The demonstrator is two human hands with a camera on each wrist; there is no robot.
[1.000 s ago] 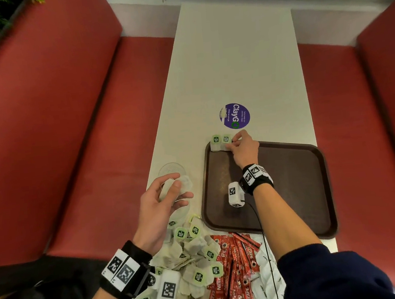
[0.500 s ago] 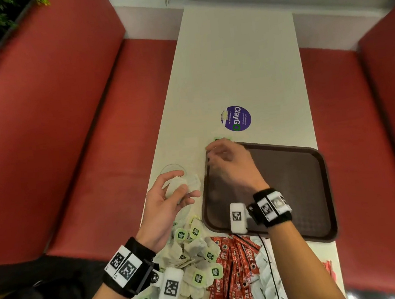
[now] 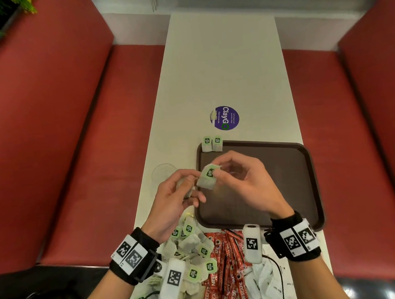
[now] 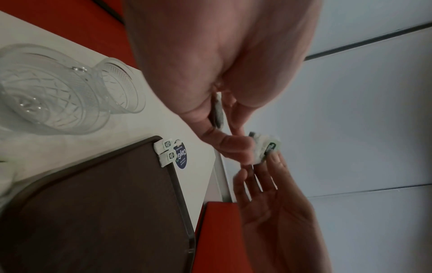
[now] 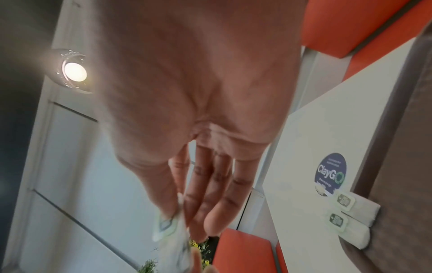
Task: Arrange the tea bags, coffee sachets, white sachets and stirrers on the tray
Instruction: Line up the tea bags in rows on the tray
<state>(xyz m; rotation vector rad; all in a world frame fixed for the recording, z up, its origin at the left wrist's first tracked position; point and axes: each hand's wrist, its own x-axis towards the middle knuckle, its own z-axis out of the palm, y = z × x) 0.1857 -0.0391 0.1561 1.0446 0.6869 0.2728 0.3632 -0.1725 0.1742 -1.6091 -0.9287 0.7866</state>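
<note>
I pinch the soft, featherlight white paper tea bag with the green tag [image 3: 208, 178] between both hands above the brown plastic tray [image 3: 292, 176], left hand [image 3: 172, 200] and right hand [image 3: 246, 183] both clamped on it, best gripped at its stiffer tag.

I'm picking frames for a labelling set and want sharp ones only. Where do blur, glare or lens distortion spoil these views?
Head view: wide-angle bending at the edges, the tea bag slightly soft, the tray clear. Left wrist view: dim, the left hand close and blurred, the glass jar soft. Right wrist view: a ceiling lamp flares, and the right hand is blurred.
</note>
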